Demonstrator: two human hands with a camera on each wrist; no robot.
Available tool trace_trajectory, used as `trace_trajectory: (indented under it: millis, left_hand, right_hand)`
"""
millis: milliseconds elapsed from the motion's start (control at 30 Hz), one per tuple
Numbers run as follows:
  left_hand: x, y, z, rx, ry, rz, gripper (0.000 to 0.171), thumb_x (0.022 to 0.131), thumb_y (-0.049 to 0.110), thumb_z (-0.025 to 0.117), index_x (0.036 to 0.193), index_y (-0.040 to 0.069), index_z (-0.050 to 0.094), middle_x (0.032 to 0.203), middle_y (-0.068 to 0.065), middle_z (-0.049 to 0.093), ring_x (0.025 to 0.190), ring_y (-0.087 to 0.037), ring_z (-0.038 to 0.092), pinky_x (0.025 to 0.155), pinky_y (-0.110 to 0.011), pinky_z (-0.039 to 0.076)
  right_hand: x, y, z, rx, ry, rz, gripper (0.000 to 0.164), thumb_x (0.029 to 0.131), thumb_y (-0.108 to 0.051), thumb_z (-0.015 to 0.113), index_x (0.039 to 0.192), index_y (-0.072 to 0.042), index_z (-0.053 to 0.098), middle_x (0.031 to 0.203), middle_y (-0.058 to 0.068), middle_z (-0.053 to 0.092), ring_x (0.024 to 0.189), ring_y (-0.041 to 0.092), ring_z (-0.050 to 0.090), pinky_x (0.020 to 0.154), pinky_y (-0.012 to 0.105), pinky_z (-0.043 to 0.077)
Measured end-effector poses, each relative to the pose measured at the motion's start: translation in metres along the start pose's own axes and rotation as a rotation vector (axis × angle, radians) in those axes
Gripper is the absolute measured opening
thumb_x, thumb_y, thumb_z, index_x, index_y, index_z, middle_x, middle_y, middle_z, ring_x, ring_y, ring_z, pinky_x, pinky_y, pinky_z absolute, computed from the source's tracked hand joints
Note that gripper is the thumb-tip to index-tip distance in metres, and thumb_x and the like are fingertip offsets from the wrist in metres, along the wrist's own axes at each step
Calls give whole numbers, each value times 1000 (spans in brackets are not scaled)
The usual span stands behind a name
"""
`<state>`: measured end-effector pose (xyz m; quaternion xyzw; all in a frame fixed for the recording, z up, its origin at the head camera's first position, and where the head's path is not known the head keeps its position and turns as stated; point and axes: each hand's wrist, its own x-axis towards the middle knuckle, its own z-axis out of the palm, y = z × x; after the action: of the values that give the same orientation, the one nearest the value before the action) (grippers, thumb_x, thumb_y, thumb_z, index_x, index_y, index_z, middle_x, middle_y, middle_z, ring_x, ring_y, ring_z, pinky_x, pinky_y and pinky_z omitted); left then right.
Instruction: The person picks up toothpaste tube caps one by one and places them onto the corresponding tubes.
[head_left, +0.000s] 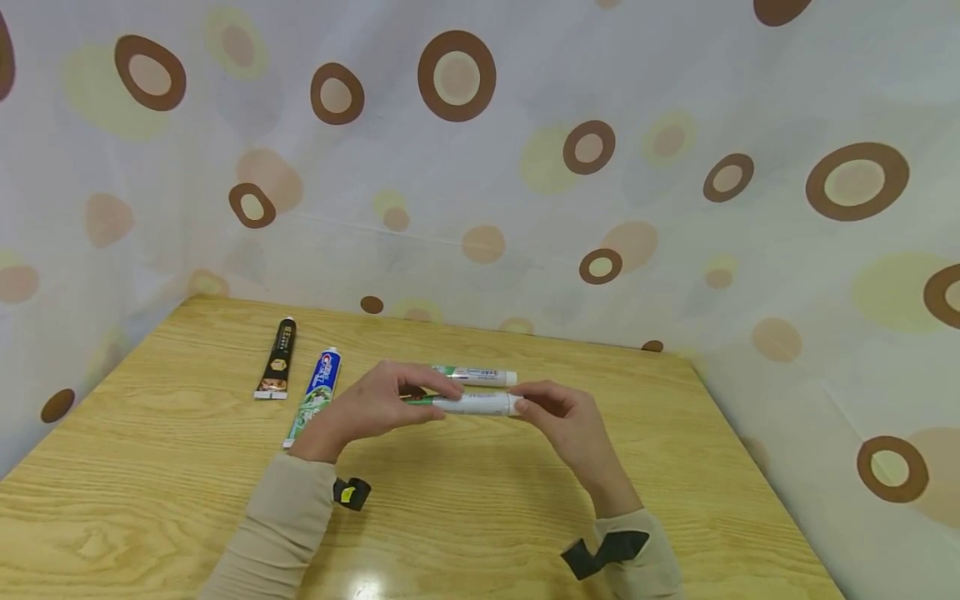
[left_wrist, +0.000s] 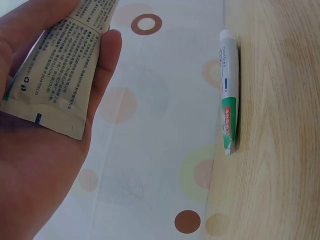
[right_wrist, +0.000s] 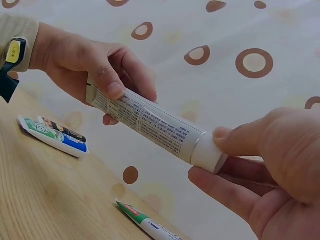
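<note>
Above the wood-grain surface (head_left: 450,517), a white tube (head_left: 476,404) held at both ends

Clear of the surface, the white tube lies nearly level between the two hands, which stand a little apart along it. The left hand (head_left: 378,404) is clamped round the flat, crimped end, its thumb pressed on the tube. The right hand (head_left: 566,421) pinches the white cap (right_wrist: 207,152) between thumb and fingers. Dense small print covers the face turned toward the wrist cameras.

Behind the held tube, a white-and-green tube (head_left: 487,377) lies on the surface, its cap pointing right. Off to the left lie a blue-and-green tube (head_left: 313,396) and, beyond it, a black tube (head_left: 279,358), both with their caps pointing away from the person. Beige sleeves (head_left: 273,517) cover the forearms, and dark straps (head_left: 611,554) show at the wrists. Around the surface hangs a pale sheet (head_left: 405,167) patterned with brown rings and yellow and peach spots.
</note>
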<state>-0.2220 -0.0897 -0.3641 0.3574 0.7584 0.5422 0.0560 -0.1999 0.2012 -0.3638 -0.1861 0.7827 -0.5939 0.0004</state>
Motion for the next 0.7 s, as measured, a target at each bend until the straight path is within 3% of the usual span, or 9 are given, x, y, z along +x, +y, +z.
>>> trace_trajectory:
  millis: [200, 333, 567, 700]
  left_hand:
    - [0, 2, 1, 38, -2, 2, 26, 91, 13, 73, 116, 16, 75, 122, -5, 70, 90, -24, 60, 66, -25, 49]
    - [-1, 1, 1, 63, 13, -18, 24, 92, 19, 72, 115, 20, 75, 120, -2, 71, 88, -23, 60, 66, -26, 48]
    - [-3, -1, 0, 20, 22, -70, 22, 96, 24, 66, 117, 24, 75, 117, 0, 71, 81, -19, 59, 66, -26, 48]
    - [-2, -1, 0, 5, 11, -50, 24, 96, 20, 66, 118, 20, 74, 119, -4, 70, 88, -22, 61, 70, -26, 50]
  right_hand:
    - [0, 1, -1, -20, -3, 56, 28, 94, -22, 69, 112, 1, 70, 114, 18, 67, 94, 18, 67, 84, 30, 58]
    - [0, 1, -3, -31, -42, 60, 27, 95, -20, 68, 115, -1, 69, 117, 18, 66, 96, 18, 66, 86, 30, 57]
    - [1, 2, -2, 2, -32, 54, 33, 96, -19, 67, 122, 2, 66, 124, 20, 63, 102, 16, 66, 91, 30, 55]
    - [1, 2, 0, 26, 1, 66, 31, 95, -13, 67, 120, 4, 66, 124, 20, 63, 102, 15, 67, 90, 29, 56]
